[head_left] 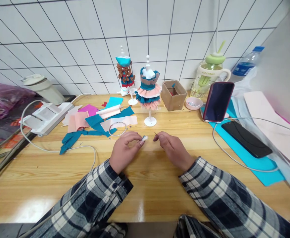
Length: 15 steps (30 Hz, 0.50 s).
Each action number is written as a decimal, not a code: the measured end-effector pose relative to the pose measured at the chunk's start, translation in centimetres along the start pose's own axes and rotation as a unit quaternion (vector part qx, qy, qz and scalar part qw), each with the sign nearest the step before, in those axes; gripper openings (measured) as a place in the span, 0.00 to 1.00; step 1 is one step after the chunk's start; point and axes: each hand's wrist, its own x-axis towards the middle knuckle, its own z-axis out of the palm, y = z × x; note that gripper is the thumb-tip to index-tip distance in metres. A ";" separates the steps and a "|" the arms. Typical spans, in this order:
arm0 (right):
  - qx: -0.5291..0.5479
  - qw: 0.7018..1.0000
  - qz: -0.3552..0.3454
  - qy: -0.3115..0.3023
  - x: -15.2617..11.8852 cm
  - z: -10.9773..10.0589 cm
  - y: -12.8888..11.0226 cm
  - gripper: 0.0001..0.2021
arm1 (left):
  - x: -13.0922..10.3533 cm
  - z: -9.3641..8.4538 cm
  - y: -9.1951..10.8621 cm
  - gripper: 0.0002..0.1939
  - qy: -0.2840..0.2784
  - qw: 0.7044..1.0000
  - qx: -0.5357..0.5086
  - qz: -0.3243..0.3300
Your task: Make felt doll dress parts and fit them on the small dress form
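My left hand [127, 150] pinches a small white-and-teal piece [144, 138] between thumb and fingertips. A short gap to the right, my right hand [173, 147] is closed with fingers together on something thin [156, 134], too small to name. Behind the hands stands a miniature dress form [150, 86] on a white base, dressed in layered teal, pink and brown crepe paper. A second dress form [125, 71], with brown bows and a turquoise top, stands farther back. Close to my left hand lie a thin ring [117, 129] and cut teal crepe paper [72, 138].
A small cardboard box [174, 96] and a pink dish [194, 103] stand at the back. At right are an upright phone [218, 101], a flat phone [246, 138], and a jug [207, 77]. A white power strip [48, 119] and its cable occupy the left.
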 end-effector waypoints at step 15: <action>-0.066 0.988 0.020 -0.136 -0.3 0.9 -0.5 0.14 | -0.3 1.1 -0.4 0.12 -0.094 0.929 -0.299 -0.198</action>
